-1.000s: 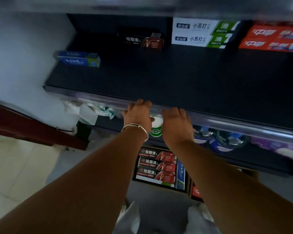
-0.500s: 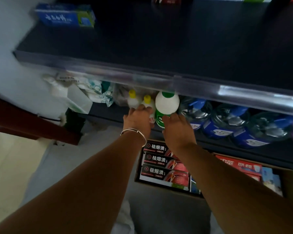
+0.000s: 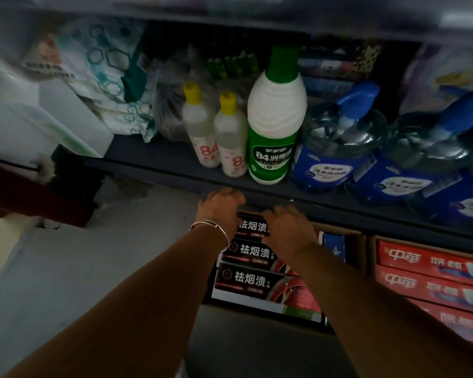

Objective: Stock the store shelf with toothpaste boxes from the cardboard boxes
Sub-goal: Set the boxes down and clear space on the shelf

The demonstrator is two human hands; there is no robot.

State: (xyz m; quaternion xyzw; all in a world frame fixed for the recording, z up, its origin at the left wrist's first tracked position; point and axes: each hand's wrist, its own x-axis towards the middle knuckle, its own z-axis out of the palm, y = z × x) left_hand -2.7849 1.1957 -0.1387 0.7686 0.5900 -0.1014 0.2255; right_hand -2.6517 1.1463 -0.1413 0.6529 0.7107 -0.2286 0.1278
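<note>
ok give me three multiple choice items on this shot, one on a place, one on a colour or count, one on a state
1. Where are the black toothpaste boxes?
A. in a cardboard box below the lower shelf
B. on the shelf beside the bottles
C. in the right hand

2. What colour are the caps of the two small bottles?
A. blue
B. yellow
C. red

3. What is the left hand doing?
A. gripping a bottle
B. holding a red box
C. reaching down with nothing in it

Answers: 1 A, they lie stacked in the carton under the lower shelf. 2 B, both caps show yellow. 3 C, its fingers are spread over the boxes, empty.
</note>
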